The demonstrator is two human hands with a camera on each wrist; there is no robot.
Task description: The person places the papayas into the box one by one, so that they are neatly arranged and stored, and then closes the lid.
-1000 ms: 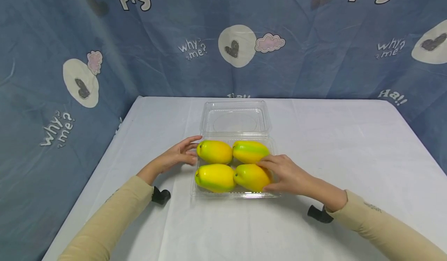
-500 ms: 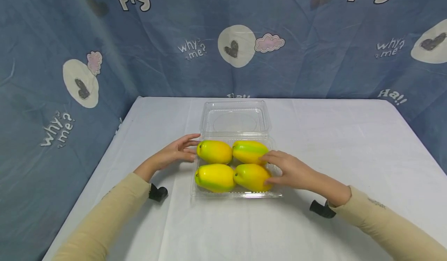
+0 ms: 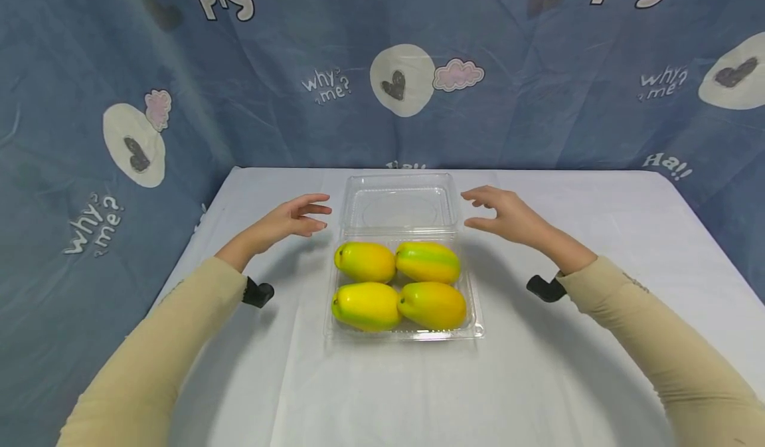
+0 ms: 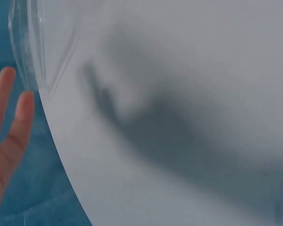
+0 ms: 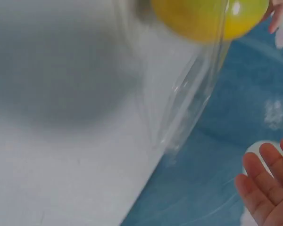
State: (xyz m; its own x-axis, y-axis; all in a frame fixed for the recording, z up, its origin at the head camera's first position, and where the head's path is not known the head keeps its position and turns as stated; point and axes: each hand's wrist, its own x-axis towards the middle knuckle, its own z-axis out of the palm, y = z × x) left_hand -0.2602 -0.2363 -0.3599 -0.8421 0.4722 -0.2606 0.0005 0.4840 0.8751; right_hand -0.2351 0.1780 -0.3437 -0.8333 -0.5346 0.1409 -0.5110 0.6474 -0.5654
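Several yellow-green papayas lie in two rows inside the base of a clear plastic clamshell box. Its lid is folded back flat on the table, away from the person. Left of the lid hovers my left hand, fingers extended and holding nothing. On the lid's other side, my right hand is raised over the table with relaxed fingers and nothing in its grasp. The right wrist view catches one papaya behind the clear plastic wall, with the right hand at the lower right.
A white cloth covers the table. Blue printed fabric hangs behind it and along the left side. Black wrist mounts stick out below both beige sleeves.
My right hand has let go of the near right papaya and moved up and away to beside the lid. My left hand has risen and shifted from the box's left edge toward the lid.
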